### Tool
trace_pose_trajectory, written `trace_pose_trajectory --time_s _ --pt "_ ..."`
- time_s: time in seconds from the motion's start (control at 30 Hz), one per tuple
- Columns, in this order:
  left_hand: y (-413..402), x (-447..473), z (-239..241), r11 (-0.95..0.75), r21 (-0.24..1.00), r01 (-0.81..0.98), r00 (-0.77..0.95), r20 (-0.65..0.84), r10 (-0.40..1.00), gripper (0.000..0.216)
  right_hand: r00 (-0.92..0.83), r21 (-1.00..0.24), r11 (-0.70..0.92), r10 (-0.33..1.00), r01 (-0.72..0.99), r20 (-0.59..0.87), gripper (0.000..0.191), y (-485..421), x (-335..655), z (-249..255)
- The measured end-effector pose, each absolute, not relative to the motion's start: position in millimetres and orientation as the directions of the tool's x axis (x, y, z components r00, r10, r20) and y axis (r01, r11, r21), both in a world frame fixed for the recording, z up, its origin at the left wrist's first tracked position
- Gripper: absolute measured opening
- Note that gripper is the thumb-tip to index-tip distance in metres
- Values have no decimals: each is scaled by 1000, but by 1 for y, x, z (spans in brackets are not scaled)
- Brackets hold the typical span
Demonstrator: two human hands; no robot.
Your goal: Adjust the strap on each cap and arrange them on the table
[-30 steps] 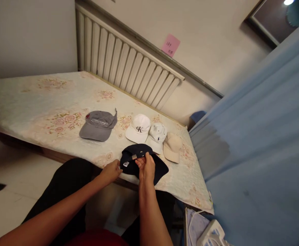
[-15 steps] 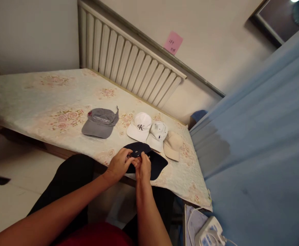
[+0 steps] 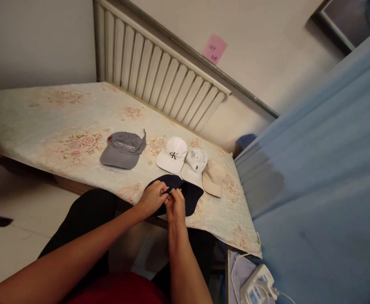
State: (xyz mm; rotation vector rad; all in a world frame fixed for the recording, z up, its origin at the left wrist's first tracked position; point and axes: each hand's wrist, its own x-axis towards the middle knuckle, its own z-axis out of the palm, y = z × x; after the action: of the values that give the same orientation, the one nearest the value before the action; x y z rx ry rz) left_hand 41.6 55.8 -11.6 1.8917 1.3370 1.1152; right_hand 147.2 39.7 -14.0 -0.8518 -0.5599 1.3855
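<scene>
A dark navy cap (image 3: 189, 195) lies at the near edge of the floral-covered table (image 3: 58, 122). My left hand (image 3: 153, 196) and my right hand (image 3: 175, 206) are both closed on the cap's back, fingers pinching at its small strap buckle. Just beyond it stand a white cap with a black logo (image 3: 172, 154), a white cap (image 3: 195, 165) and a beige cap (image 3: 213, 179), touching in a row. A grey cap (image 3: 123, 148) lies apart to the left.
A white slatted radiator (image 3: 159, 71) runs along the wall behind the table, with a pink note (image 3: 214, 48) above it. A blue curtain (image 3: 318, 177) hangs at the right. A white power strip (image 3: 257, 288) lies low right. My dark-clothed knee (image 3: 86, 219) is under the table edge.
My left hand has moved from the cap's left rim onto its back, meeting my right hand at the buckle. The navy cap has shifted slightly away from the table edge.
</scene>
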Motion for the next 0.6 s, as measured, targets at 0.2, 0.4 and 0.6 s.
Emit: trace_pose_trajectory --time_s 0.2,0.4,0.6 --pt "53 37 -4 -42 988 148 211 10 977 15 57 -772 -52 992 -634 -114 16 39 154 -18" --pt "52 37 -6 65 998 -2 238 -63 969 20 -118 -725 -107 992 -681 -36 31 36 159 -18" --pt "50 34 -5 66 998 -3 219 -64 974 19 -125 -720 -122 991 -683 -50 25 39 158 -25"
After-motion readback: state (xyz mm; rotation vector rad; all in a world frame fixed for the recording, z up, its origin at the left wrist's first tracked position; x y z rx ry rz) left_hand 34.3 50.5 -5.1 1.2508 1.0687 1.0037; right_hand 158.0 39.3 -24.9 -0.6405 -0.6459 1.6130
